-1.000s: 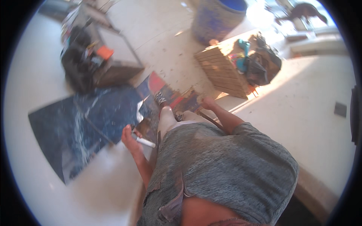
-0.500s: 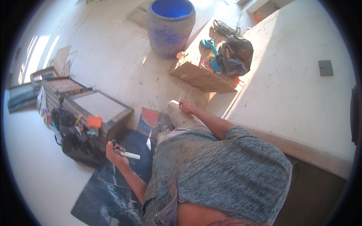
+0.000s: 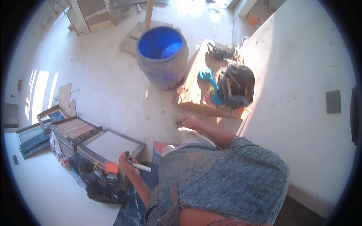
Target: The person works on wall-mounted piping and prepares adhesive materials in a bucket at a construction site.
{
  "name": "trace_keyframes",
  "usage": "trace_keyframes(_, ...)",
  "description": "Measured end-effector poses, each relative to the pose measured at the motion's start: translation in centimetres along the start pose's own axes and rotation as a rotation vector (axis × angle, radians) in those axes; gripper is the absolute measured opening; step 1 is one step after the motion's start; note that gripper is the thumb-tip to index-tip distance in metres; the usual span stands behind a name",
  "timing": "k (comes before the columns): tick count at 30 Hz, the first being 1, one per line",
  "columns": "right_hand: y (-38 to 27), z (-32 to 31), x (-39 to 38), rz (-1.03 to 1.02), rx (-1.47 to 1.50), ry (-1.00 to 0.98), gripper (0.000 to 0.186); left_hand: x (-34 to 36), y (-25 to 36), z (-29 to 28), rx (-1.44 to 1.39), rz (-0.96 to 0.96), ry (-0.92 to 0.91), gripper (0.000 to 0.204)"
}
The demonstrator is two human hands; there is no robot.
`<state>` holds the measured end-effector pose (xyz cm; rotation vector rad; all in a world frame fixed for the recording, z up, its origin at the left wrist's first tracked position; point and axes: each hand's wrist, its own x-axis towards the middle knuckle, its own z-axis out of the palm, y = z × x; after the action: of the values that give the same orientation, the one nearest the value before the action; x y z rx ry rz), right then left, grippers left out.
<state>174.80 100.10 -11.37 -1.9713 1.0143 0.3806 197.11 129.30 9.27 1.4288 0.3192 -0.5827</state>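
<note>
My left hand [image 3: 128, 162] is closed around a short tool [image 3: 141, 166] with a dark upper end and a white, rod-like part sticking out toward my body; its exact kind is unclear. That hand is in front of a stack of framed panels [image 3: 113, 145]. Over my leg, near the wooden crate, my right hand [image 3: 191, 122] has its fingers curled in; whether anything is inside them is hidden. On the wooden crate [image 3: 188, 98] lie a turquoise tool [image 3: 214, 84] and an open black plastic bag [image 3: 244, 88] with sticks in it.
Ahead stands a large blue barrel [image 3: 162, 69] with a dirty outside. Black bags [image 3: 103, 189] and an orange box [image 3: 111, 167] lie against the panel stack at left. A dark marbled sheet [image 3: 132, 209] is on the floor beside me. A pale wall [image 3: 298, 113] runs along the right.
My view has tilted up and moved ahead, so the barrel, crate and panels sit lower in the picture. My left hand still grips the tool; the right hand stays curled.
</note>
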Motion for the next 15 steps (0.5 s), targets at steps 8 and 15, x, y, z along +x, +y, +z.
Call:
trace_keyframes(8, -4.4, -5.3, 9.5, -0.214, -0.115, -0.046, 0.028, 2.1, 2.7, 4.1, -0.005, 0.101, 0.088, 0.025)
trace_keyframes(15, -12.3, -1.8, 14.9, -0.458, -0.205, -0.121, 0.035, 4.0, 2.5, -4.3, -0.219, 0.088, 0.287, 0.023)
